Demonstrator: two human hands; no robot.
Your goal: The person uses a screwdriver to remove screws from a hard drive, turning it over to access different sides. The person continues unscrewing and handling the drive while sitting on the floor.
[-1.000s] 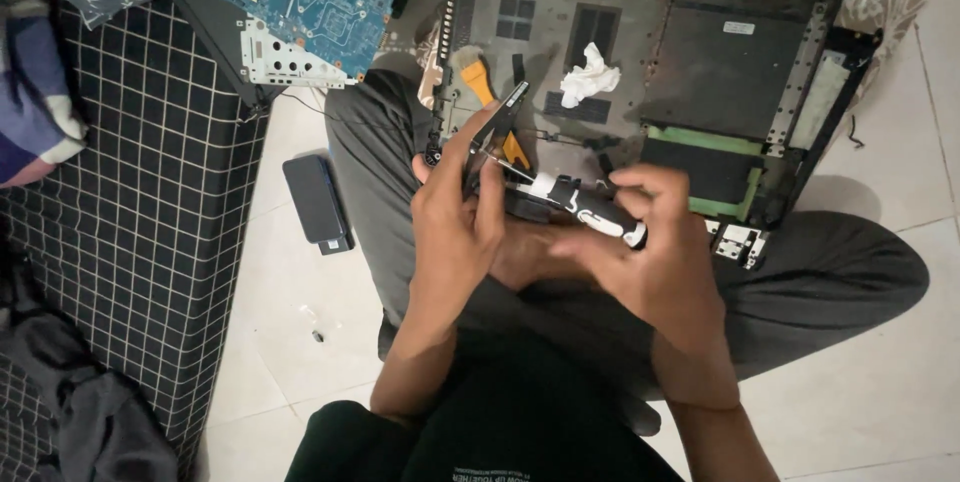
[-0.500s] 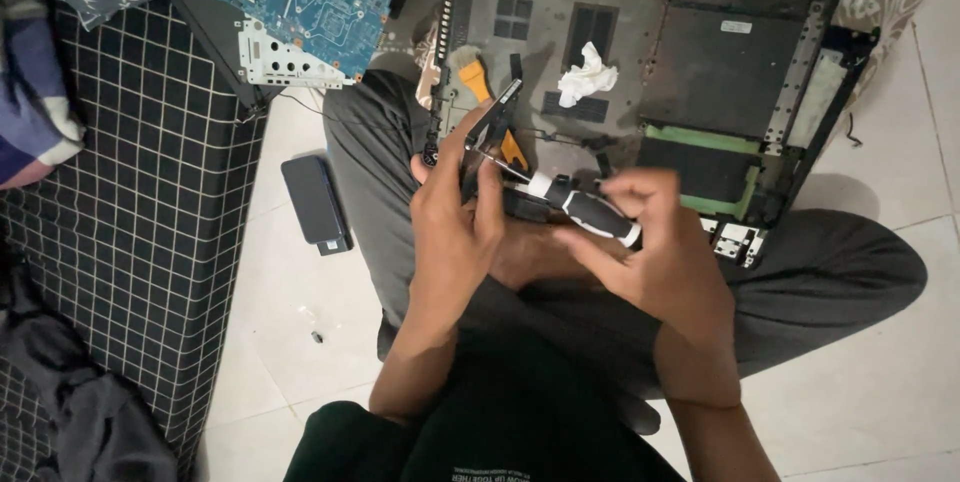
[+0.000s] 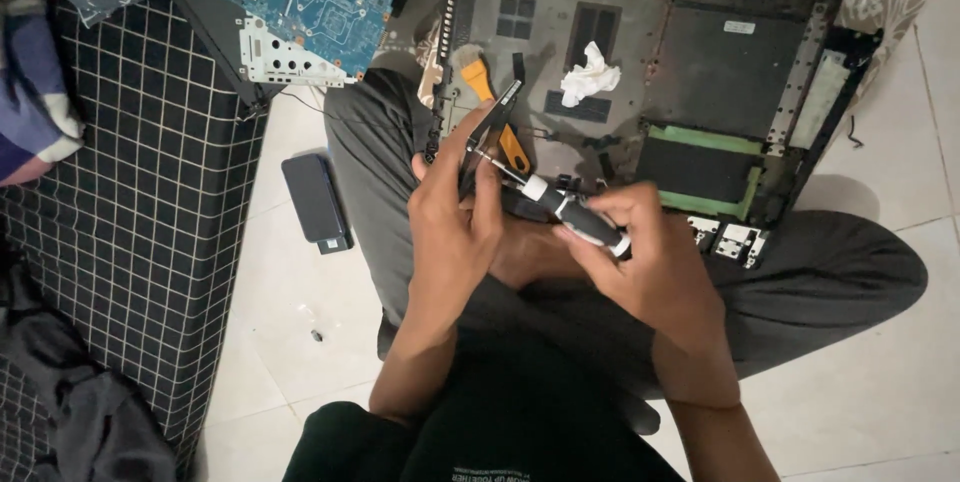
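Head view: a thin dark flat part (image 3: pixel 492 132) is gripped upright by the left hand (image 3: pixel 450 227), over the lap. A black-and-white screwdriver (image 3: pixel 570 214) is clamped in the right hand (image 3: pixel 650 262), its tip set against the part. Beyond, an opened laptop chassis (image 3: pixel 720 52) lies on the floor, with an orange brush (image 3: pixel 490 102) and crumpled tissue (image 3: pixel 590 74) on it. A dark phone (image 3: pixel 315 200) lies on the tiles at left.
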